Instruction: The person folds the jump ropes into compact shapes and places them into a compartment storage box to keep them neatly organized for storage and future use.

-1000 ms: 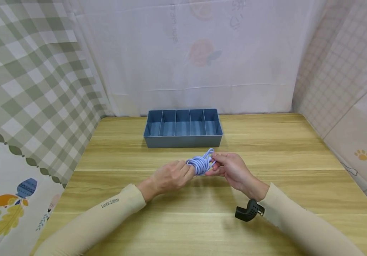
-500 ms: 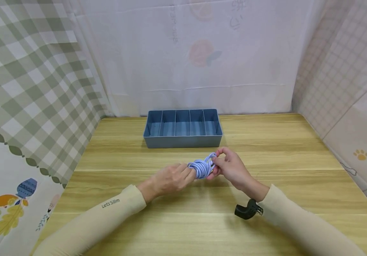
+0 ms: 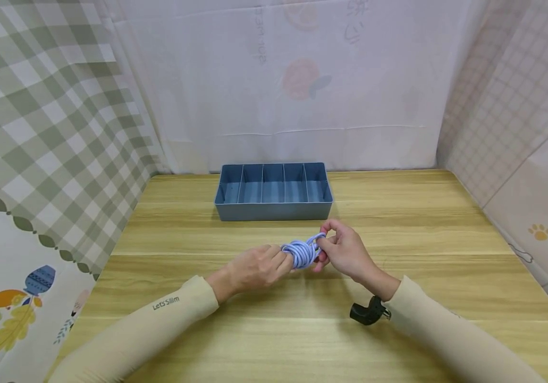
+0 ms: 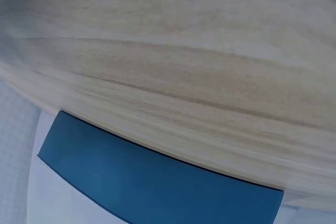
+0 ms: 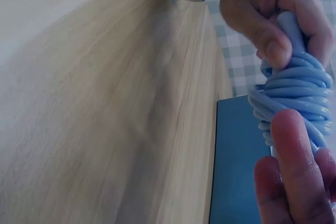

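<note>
A light blue cord (image 3: 301,254), wound into a tight bundle, is held up over the table in front of the tray. My left hand (image 3: 259,268) grips its left end; in the right wrist view the thumb and fingers close round a thicker, smooth end piece (image 5: 290,27) that sticks out of the coils. At the bundle's other end, my right hand (image 3: 348,251) pinches the loose loops between thumb and index finger. Its other fingers (image 5: 294,156) reach up beside the coils. The left wrist view catches neither the left hand nor the cord.
A blue-grey tray (image 3: 274,212) with several compartments stands behind the hands, near the back curtain (image 3: 274,106). Checked cloth (image 3: 53,96) hangs at the left. A black wrist camera (image 3: 369,311) juts out below the right wrist, over the wooden table (image 3: 254,340).
The right hand has shifted its hold on the loops, its index finger now bent over the top and the loops pulled lower. The left hand keeps its grip, and the bundle has dropped slightly.
</note>
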A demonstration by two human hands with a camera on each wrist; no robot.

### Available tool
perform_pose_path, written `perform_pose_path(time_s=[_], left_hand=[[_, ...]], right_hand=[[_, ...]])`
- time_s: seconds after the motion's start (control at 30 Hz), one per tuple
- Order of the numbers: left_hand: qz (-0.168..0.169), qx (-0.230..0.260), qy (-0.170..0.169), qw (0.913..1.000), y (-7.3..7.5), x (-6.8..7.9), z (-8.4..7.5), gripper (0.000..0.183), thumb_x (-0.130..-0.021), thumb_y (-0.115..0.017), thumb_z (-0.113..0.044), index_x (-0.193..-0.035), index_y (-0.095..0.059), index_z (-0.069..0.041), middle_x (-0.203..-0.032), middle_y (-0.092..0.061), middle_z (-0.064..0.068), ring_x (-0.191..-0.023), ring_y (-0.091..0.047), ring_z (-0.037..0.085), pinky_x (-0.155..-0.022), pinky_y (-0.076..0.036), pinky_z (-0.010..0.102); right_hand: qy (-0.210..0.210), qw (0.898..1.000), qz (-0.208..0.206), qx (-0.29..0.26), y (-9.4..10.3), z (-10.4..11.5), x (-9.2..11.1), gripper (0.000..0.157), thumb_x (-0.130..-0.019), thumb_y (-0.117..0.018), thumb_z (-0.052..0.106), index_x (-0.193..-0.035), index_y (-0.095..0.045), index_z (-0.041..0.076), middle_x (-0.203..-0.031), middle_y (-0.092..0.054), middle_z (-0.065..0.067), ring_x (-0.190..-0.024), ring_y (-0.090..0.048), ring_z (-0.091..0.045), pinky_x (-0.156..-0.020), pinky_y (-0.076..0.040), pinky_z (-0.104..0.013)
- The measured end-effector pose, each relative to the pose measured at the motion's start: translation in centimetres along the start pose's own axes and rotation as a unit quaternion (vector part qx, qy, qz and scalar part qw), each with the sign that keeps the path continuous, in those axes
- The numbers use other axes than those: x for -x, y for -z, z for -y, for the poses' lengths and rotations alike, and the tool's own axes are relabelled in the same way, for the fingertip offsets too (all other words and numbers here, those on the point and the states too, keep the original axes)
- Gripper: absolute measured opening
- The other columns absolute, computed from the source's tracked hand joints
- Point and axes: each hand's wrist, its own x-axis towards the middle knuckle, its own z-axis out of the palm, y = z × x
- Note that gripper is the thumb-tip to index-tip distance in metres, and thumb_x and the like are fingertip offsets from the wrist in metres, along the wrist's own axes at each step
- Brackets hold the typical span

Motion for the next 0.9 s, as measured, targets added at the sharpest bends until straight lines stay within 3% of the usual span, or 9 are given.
perform_pose_path(time_s=[0.13, 0.3, 0.4, 0.5, 0.6, 0.9], left_hand=[[0.006, 0.001, -0.004, 1.0000, 0.0, 0.0, 0.0, 0.022, -0.105, -0.058, -0.025, -0.097, -0.061, -0.004, -0.078, -0.059, 0.001, -0.064, -0.051, 0.012, -0.055, -0.044, 0.019], [0.010, 0.005, -0.001, 0.9999, 0.0, 0.1, -0.1, 0.028, -0.098, -0.070, -0.030, -0.098, -0.061, -0.003, -0.078, -0.057, 0.001, -0.065, -0.052, 0.013, -0.057, -0.046, 0.020], [0.010, 0.014, 0.003, 0.9998, 0.0, 0.2, -0.1, 0.031, -0.096, -0.072, -0.031, -0.099, -0.060, -0.003, -0.078, -0.056, 0.001, -0.064, -0.052, 0.013, -0.057, -0.046, 0.021], [0.008, 0.019, 0.005, 0.9998, 0.0, 0.2, -0.1, 0.028, -0.099, -0.068, -0.029, -0.099, -0.060, -0.003, -0.077, -0.056, 0.001, -0.064, -0.052, 0.013, -0.056, -0.046, 0.021], [0.007, 0.015, 0.004, 0.9999, -0.1, 0.2, -0.1, 0.028, -0.100, -0.067, -0.030, -0.099, -0.060, -0.003, -0.078, -0.057, 0.001, -0.065, -0.052, 0.013, -0.057, -0.046, 0.021], [0.022, 0.020, -0.004, 0.9996, 0.0, 0.2, -0.2, 0.032, -0.096, -0.073, -0.033, -0.100, -0.061, -0.004, -0.080, -0.060, 0.001, -0.067, -0.055, 0.013, -0.059, -0.050, 0.021]], right_hand=[[0.001, 1.000, -0.004, 0.006, 0.1, -0.3, 0.0, 0.007, -0.101, -0.056, 0.002, -0.104, -0.050, 0.004, -0.060, -0.062, -0.015, -0.055, -0.070, -0.035, -0.038, -0.028, -0.021], [0.001, 1.000, 0.014, -0.028, 0.3, -0.4, -0.1, 0.008, -0.101, -0.056, 0.001, -0.105, -0.050, 0.002, -0.061, -0.064, -0.016, -0.060, -0.072, -0.037, -0.041, -0.030, -0.022], [0.002, 0.997, 0.034, -0.075, 0.4, -0.2, -0.1, 0.008, -0.102, -0.051, 0.003, -0.107, -0.047, -0.003, -0.065, -0.062, -0.018, -0.062, -0.072, -0.037, -0.052, -0.051, -0.027], [-0.005, 0.991, 0.045, -0.129, 0.5, 0.0, -0.1, 0.015, -0.106, -0.045, 0.009, -0.107, -0.046, -0.006, -0.070, -0.058, -0.017, -0.061, -0.069, -0.032, -0.067, -0.062, -0.044], [-0.021, 0.986, 0.049, -0.157, 0.7, 0.1, -0.2, 0.018, -0.108, -0.043, 0.012, -0.105, -0.046, -0.005, -0.073, -0.055, -0.015, -0.060, -0.065, -0.025, -0.068, -0.061, -0.051], [-0.073, 0.982, 0.059, -0.164, 1.1, 0.1, -0.7, 0.004, -0.096, -0.044, -0.001, -0.093, -0.044, 0.001, -0.066, -0.055, -0.013, -0.055, -0.069, -0.027, -0.065, -0.062, -0.046]])
